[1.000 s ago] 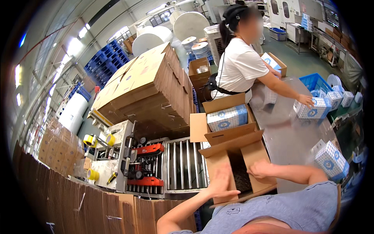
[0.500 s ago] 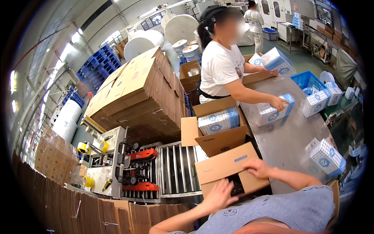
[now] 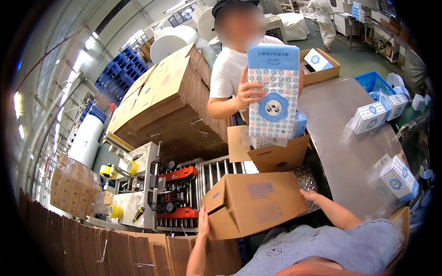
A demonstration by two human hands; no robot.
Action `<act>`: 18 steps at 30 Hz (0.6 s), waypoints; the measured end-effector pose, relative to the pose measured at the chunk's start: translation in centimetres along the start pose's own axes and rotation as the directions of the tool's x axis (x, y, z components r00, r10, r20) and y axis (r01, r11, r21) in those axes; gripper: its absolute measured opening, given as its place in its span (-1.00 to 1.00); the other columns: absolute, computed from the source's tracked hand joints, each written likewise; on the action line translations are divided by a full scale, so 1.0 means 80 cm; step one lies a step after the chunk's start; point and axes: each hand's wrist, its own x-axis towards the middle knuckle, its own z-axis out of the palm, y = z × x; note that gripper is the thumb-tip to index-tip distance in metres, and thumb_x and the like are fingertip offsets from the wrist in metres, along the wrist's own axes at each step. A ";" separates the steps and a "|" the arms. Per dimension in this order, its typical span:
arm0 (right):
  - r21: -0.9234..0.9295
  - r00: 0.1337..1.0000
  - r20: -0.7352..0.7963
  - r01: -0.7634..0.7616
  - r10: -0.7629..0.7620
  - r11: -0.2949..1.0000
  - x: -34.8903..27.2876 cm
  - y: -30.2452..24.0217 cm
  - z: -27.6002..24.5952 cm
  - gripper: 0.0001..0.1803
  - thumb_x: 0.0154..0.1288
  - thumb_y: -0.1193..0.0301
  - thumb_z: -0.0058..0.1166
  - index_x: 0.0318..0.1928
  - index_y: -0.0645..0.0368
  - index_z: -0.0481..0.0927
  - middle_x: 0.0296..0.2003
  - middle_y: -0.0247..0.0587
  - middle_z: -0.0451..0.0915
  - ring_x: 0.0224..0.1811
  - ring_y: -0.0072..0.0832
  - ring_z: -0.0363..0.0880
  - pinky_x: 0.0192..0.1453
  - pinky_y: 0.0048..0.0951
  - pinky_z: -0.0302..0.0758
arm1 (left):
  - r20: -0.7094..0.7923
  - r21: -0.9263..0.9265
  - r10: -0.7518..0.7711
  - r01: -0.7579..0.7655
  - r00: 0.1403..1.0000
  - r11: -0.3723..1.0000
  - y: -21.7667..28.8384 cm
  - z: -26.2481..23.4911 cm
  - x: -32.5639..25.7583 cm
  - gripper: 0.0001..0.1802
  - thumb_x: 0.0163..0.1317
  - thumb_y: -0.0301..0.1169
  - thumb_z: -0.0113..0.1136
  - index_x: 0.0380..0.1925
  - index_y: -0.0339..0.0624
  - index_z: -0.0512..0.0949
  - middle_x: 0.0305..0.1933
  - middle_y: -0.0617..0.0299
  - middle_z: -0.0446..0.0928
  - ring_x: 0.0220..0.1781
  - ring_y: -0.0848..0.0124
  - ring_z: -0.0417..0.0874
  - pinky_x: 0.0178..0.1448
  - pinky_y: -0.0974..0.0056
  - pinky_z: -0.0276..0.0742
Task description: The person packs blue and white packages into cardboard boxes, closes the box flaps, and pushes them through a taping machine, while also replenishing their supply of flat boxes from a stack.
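1. Carton (image 3: 264, 207), brown and printed on its upper face, lies slightly tilted before the person's body, between the roller conveyor (image 3: 214, 172) and the metal table (image 3: 338, 124).
2. Left hand (image 3: 203, 223) sits flat along the carton's left end, fingers straight and together, gripping nothing.
3. Right hand (image 3: 310, 195) reaches to the opposite end, fingers extended and uncurled at the edge (how firmly they press, I cannot tell).
4. Just beyond stands an open carton (image 3: 281, 158) with packaged goods inside; above it, a co-worker's hand (image 3: 250, 94) holds a blue-and-white package (image 3: 274, 85) upright.
5. Another dotted package (image 3: 399, 178) rests near the table's right side; red-sided sealing machinery (image 3: 178, 175) spans the rollers at left.
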 end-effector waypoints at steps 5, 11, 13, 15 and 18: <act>0.536 0.776 0.294 0.350 -0.559 0.768 -0.090 -0.055 0.023 -0.47 0.45 0.39 0.13 0.34 0.28 0.36 0.26 -0.19 0.49 0.24 -0.44 0.51 0.27 -0.35 0.50 | 0.188 -0.814 -0.267 0.302 0.945 0.496 -0.027 0.014 -0.013 -0.14 0.46 0.28 -0.31 0.50 -0.15 0.11 0.52 0.06 0.20 0.50 0.18 0.29 0.50 0.07 0.27; -0.063 0.558 0.327 0.818 -0.763 0.571 -0.332 -0.197 0.037 -0.40 0.42 0.35 0.05 0.29 0.41 0.13 0.11 0.21 0.53 0.15 -0.05 0.58 0.19 -0.18 0.53 | 0.634 -0.432 -0.364 0.703 0.682 0.564 -0.065 0.098 0.011 0.02 0.35 0.43 -0.42 0.55 -0.13 -0.04 0.66 0.04 -0.21 0.66 0.06 -0.16 0.62 -0.09 -0.33; -0.288 0.645 0.333 0.764 -0.688 0.577 -0.351 -0.192 0.092 -0.46 0.41 0.27 -0.03 0.07 0.48 0.08 -0.44 0.51 0.56 -0.32 0.38 0.60 -0.21 0.16 0.57 | 0.727 -0.321 -0.393 0.784 0.563 0.531 -0.013 0.172 0.042 0.06 0.30 0.49 -0.35 0.57 0.00 -0.12 0.67 0.11 -0.20 0.67 0.12 -0.19 0.61 -0.14 -0.32; -0.375 0.708 0.327 0.706 -0.626 0.601 -0.318 -0.165 0.148 -0.38 0.42 0.28 -0.02 0.14 0.55 0.02 -0.45 0.53 0.56 -0.32 0.38 0.59 -0.20 0.24 0.51 | 0.787 -0.354 -0.195 0.687 0.586 0.635 0.077 0.222 0.061 0.07 0.24 0.54 -0.33 0.58 0.14 -0.12 0.66 0.14 -0.18 0.64 0.08 -0.11 0.48 -0.12 0.17; -0.437 0.777 0.325 0.629 -0.539 0.644 -0.263 -0.137 0.154 -0.19 0.45 0.15 -0.08 0.30 0.60 -0.10 -0.34 0.59 0.57 -0.24 0.36 0.61 -0.06 0.19 0.52 | 0.589 -0.179 -0.211 0.380 0.780 0.907 0.244 0.217 0.073 0.05 0.25 0.38 0.00 0.51 -0.09 0.03 0.43 -0.07 0.31 0.41 0.03 0.38 0.33 0.01 0.39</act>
